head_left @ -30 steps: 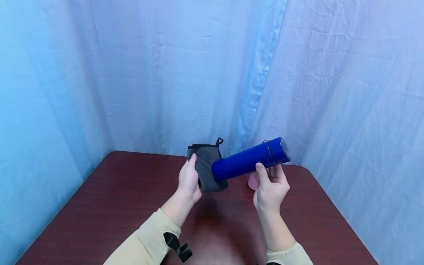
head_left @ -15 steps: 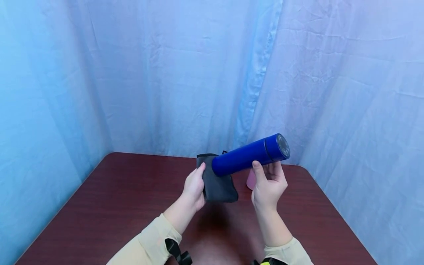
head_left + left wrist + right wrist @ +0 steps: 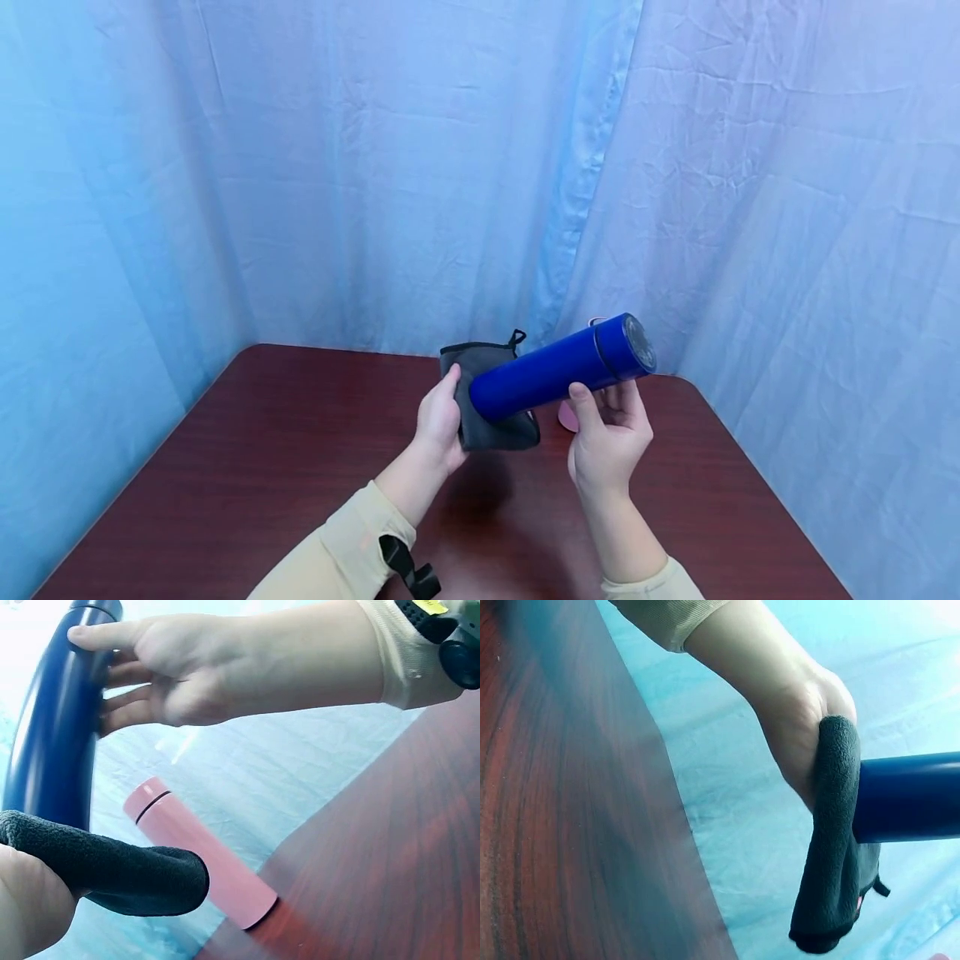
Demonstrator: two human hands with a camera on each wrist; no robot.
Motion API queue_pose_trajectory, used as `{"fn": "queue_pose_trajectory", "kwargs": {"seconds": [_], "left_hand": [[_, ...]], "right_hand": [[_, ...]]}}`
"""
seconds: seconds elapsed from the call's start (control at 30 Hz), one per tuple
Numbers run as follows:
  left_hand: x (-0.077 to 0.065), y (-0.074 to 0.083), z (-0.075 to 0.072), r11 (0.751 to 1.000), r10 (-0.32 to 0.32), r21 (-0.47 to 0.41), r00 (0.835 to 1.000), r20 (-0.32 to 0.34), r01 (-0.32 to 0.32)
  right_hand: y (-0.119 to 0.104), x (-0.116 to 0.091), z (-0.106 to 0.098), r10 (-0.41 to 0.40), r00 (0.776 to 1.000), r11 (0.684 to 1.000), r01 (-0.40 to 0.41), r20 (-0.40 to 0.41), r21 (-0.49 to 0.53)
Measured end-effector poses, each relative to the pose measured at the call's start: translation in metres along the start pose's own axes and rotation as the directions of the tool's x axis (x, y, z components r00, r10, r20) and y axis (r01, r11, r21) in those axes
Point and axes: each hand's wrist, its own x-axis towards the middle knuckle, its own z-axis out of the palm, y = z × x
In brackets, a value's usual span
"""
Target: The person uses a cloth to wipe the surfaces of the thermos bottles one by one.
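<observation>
My left hand grips a folded dark grey cloth with black edging and a small hanging loop, thumb on its front side. My right hand holds a blue vacuum flask near its capped end, thumb below and fingers behind. The flask is tilted, its cap end up to the right and its base against the cloth. In the right wrist view the cloth lies flat against the base of the flask. Both are held above the table.
Behind the right hand a pink flask stands upright on the dark red wooden table, mostly hidden in the head view. Pale blue curtains hang round the table's back and sides.
The cloth has shifted right and slightly down with my left hand, dipping and then rising again across the flask's base. The blue flask rose a little, then came back down.
</observation>
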Motion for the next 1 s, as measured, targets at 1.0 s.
{"fn": "queue_pose_trajectory", "kwargs": {"seconds": [1.0], "left_hand": [[-0.03,0.07,-0.031,0.987,0.158,0.054,0.985,-0.072,-0.154]], "right_hand": [[-0.001,0.059,-0.007,-0.084,0.99,0.97,0.108,0.116,-0.22]]}}
